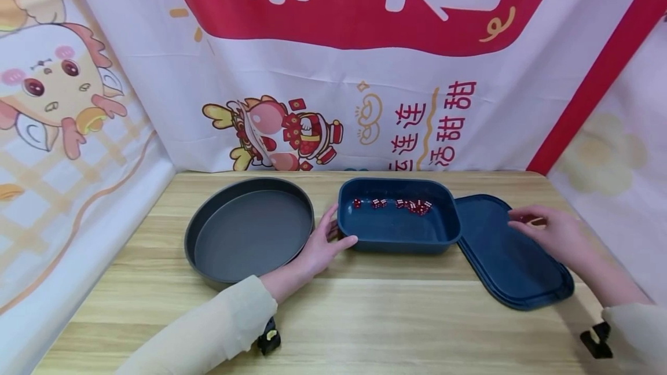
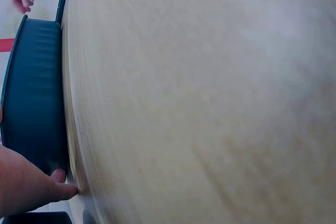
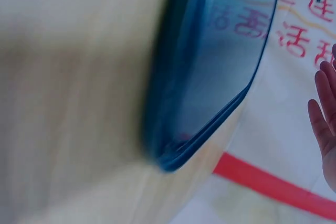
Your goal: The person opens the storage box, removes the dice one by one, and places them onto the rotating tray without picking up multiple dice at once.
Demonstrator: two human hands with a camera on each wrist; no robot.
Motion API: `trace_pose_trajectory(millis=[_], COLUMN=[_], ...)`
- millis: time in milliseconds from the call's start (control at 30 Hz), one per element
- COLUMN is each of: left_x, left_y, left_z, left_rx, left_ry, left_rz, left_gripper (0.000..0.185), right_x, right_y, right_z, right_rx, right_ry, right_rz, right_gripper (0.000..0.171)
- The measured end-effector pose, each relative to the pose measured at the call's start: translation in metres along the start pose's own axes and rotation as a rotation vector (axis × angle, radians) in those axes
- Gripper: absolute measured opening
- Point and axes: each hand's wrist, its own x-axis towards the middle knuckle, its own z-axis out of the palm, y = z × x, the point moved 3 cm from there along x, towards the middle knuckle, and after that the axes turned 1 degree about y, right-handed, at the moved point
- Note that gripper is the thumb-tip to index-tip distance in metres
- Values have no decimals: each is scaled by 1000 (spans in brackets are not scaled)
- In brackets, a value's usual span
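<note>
A deep dark-blue rectangular box (image 1: 398, 230) stands open on the table with several red dice (image 1: 417, 207) on its floor, mostly toward the right. My left hand (image 1: 320, 247) rests against the box's left end, thumb at the front corner and the other fingers along the end wall. Flat beside the box lies its dark-blue lid (image 1: 513, 253). Over the lid's right edge hovers my right hand (image 1: 557, 233), fingers loosely bent in the head view. A dark red patch shows between its thumb and fingers; I cannot tell what it is. The right wrist view shows extended fingers (image 3: 323, 98).
To the left stands a round dark-grey pan (image 1: 250, 236), close to my left forearm. The wooden table (image 1: 365, 317) meets a printed cloth (image 1: 292, 74) at the back, with more cloth along both sides. A black strap piece hangs under each sleeve.
</note>
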Motion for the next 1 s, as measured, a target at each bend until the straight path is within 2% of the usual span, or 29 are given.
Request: trace_pose_trajectory(millis=[233, 367, 667, 833, 1000], left_x=[-2, -2, -4, -4, -3], left_y=[3, 4, 4, 4, 3], left_z=[2, 2, 2, 2, 2], left_rx=[-9, -11, -17, -19, -32], left_ry=[9, 12, 5, 4, -5], left_rz=[-6, -4, 8, 12, 22], left_gripper=[81, 80, 80, 81, 80], right_x=[14, 19, 21, 22, 24], right_y=[-31, -44, -46, -50, -52], right_z=[14, 27, 49, 59, 66], right_rx=[89, 160, 285, 342, 354], right_ry=[-78, -127, -213, -228, -234], right_rz=[32, 0, -1, -10, 10], right_gripper=[41, 45, 53, 55, 57])
